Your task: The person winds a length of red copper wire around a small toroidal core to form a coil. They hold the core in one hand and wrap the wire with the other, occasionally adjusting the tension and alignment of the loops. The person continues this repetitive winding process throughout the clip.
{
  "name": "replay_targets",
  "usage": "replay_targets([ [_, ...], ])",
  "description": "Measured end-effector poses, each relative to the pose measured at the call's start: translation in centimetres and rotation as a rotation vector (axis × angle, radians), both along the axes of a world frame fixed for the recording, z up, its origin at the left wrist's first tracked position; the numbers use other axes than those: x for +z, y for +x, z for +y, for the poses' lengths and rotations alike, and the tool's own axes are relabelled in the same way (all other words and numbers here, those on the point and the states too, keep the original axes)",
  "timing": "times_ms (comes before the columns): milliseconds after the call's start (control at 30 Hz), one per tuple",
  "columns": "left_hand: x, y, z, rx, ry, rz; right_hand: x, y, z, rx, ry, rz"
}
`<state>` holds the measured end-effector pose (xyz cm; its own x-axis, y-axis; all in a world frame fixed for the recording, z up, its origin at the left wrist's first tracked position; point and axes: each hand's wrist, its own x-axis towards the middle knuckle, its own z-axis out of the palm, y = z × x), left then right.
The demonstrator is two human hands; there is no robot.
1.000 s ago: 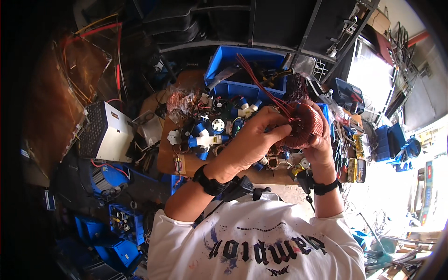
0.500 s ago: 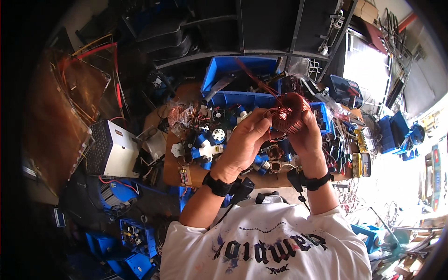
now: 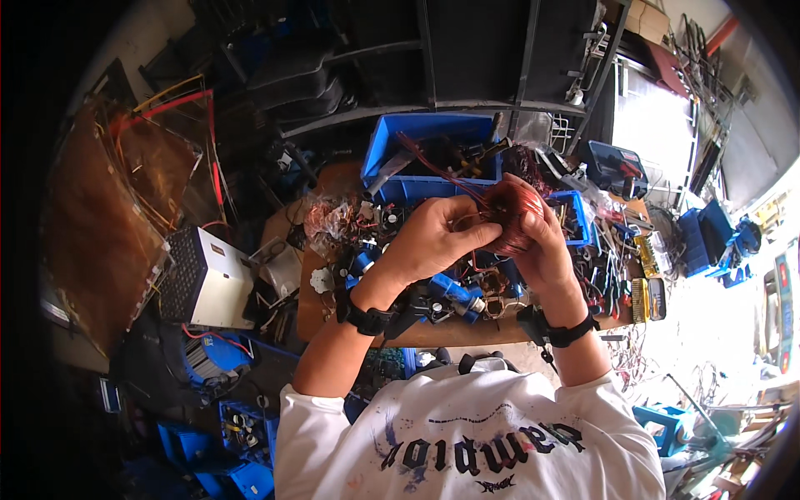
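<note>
A round copper-wound coil [image 3: 512, 235] is held up over the cluttered workbench [image 3: 375, 333], with loose reddish wires [image 3: 433, 172] rising from it toward the upper left. My right hand [image 3: 546, 262] grips its right side, thumb across the windings. My left hand [image 3: 442, 237] is closed at the coil's left side, thumb and fingers pinching near the wires; what exactly lies between the fingertips is partly hidden. Blue and white connectors [image 3: 454, 296] lie on the bench just below my hands.
A blue bin [image 3: 392, 125] stands at the back of the bench, tools [image 3: 604, 275] lie at its right, and a toolbox [image 3: 612, 171] sits behind them. A metal-cased unit [image 3: 212, 275] stands left. Black metal shelving [image 3: 471, 58] rises behind.
Compared with half a second ago, my left hand has shifted leftward and turned, with its thumb now reaching across to the coil. The coil has turned slightly in my right hand.
</note>
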<state>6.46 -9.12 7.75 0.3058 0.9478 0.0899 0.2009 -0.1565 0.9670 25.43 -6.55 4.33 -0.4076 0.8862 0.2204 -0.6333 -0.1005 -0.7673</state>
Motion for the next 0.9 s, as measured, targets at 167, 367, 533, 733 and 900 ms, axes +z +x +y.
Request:
replay_targets([
  [167, 0.3, 0.4, -0.4, -0.016, -0.014, -0.285, -0.2, 0.3, 0.4, 0.007, 0.018, 0.005],
  [367, -3.1, 1.0, -0.9, -0.042, 0.090, -0.708, -0.4, 0.6, 0.9, -0.088, -0.056, 0.179],
  [533, -6.4, 3.2, -1.3, 0.038, 0.198, -0.881, -1.3, 1.1, 1.5, -0.126, -0.169, 0.254],
  [733, -5.7, 3.5, -1.3, 0.209, 0.277, -0.659, -0.2, 0.4, 1.6, -0.117, -0.207, 0.285],
  [900, -2.3, 1.9, -0.5, 0.062, 0.277, -0.322, 0.7, 0.5, 2.1, -0.033, -0.168, 0.307],
])
